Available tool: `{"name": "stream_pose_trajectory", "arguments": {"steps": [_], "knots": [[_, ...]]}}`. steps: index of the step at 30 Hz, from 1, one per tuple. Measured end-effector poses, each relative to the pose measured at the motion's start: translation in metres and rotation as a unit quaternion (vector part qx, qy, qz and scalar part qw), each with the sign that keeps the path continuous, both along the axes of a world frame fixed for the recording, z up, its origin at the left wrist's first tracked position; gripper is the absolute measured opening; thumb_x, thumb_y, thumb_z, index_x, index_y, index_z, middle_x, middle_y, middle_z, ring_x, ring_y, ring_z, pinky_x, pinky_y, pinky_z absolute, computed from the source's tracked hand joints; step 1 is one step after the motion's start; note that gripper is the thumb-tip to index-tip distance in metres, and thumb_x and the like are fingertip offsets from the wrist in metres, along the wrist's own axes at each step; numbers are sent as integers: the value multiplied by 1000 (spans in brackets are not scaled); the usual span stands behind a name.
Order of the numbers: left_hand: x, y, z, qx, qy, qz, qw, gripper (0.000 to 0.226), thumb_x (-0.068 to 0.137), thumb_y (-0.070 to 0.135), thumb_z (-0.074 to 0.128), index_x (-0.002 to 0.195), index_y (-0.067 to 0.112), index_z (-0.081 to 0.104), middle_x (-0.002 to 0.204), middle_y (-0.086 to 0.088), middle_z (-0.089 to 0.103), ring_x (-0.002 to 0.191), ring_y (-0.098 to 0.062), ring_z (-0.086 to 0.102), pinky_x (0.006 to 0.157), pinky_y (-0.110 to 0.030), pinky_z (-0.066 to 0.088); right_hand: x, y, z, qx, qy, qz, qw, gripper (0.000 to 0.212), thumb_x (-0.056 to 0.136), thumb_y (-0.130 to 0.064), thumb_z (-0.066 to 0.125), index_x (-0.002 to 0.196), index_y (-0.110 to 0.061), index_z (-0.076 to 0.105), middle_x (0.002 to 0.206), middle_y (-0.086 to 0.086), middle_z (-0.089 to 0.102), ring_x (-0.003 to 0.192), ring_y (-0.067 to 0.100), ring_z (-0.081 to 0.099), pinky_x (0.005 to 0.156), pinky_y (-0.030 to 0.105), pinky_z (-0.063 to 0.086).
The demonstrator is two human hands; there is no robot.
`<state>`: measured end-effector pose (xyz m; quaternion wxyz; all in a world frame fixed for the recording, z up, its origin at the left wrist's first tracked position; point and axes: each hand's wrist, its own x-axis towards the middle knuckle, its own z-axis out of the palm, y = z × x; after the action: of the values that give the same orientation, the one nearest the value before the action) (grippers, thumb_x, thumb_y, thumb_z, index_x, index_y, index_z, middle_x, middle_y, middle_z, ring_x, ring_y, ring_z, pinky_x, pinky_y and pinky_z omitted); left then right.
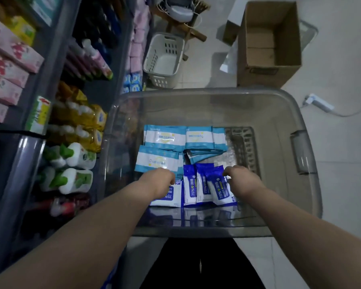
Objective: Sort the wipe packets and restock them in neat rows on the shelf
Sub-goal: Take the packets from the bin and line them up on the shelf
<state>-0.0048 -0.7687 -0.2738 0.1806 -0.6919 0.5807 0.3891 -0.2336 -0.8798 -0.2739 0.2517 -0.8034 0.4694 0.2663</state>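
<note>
Both hands inside clear bin (300, 142). Right hand (243, 180) fingers (227, 173) curled onto far edge of dark-blue packets (204, 184), long axes running away from body, just left of that hand. Left hand (161, 180) curled over white packet (165, 198), grip hidden. Shelf (75, 126) at left, nearer left hand.

Bin (304, 113): clear smoky plastic, smooth, glossy, w/ reflections on near wall. Inside bin: dark-blue wipe packets (193, 186) & light-blue wipe packets (165, 138), both shiny plastic film, slightly crinkled. Behind bin: cardboard box (269, 74), matt brown; basket (163, 57), white matt moulded plastic; stool (196, 34), bare wood. Under bin: floor tiles (342, 184), pale, smooth, low sheen. Left of bin: bottles (77, 155), glossy plastic.
</note>
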Motion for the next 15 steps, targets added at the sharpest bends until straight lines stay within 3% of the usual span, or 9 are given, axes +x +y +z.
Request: {"name": "stream_pose_trajectory", "arguments": {"steps": [4, 7, 9, 12, 15], "knots": [[-9, -8, -17, -14, 9, 14, 1000, 33, 93, 8, 45, 117, 24, 61, 118, -2, 62, 102, -24, 58, 80, -35, 50, -4, -6, -26, 41, 30, -58, 997, 41, 90, -10, 53, 130, -16, 50, 130, 10, 55, 118, 29, 55, 95, 36, 47], [-17, -18, -24, -35, 19, 23, 999, 30, 97, 13, 43, 118, 24, 60, 117, -4, 61, 101, -24, 58, 77, -33, 47, -4, -7, -48, 44, 40, -29, 998, 54, 89, -9, 52, 140, -15, 35, 139, 12, 44, 124, 32, 47, 97, 40, 43], [-19, -23, -26, -41, 22, 31, 998, 31, 98, 14, 42, 122, 24, 60, 120, -3, 61, 104, -24, 58, 82, -34, 48, 1, -8, -55, -20, 26, 81, 996, 64, 85, -5, 55, 143, -20, 31, 141, 9, 36, 127, 30, 39, 99, 42, 38], [-18, -28, -30, -49, 24, 49, 997, 32, 98, 14, 41, 122, 23, 60, 119, -3, 62, 106, -23, 57, 80, -30, 44, 15, -11, -59, -67, -33, 299, 951, 61, 85, -7, 55, 139, -29, 36, 141, 6, 32, 128, 27, 33, 102, 40, 31], [-16, -29, -31, -52, 30, 81, 995, 32, 98, 14, 41, 120, 23, 62, 117, -2, 63, 103, -20, 57, 77, -28, 44, 20, -10, -64, -59, 13, 346, 936, 61, 88, -14, 55, 141, -36, 33, 144, 7, 26, 131, 27, 28, 104, 39, 28]]}}
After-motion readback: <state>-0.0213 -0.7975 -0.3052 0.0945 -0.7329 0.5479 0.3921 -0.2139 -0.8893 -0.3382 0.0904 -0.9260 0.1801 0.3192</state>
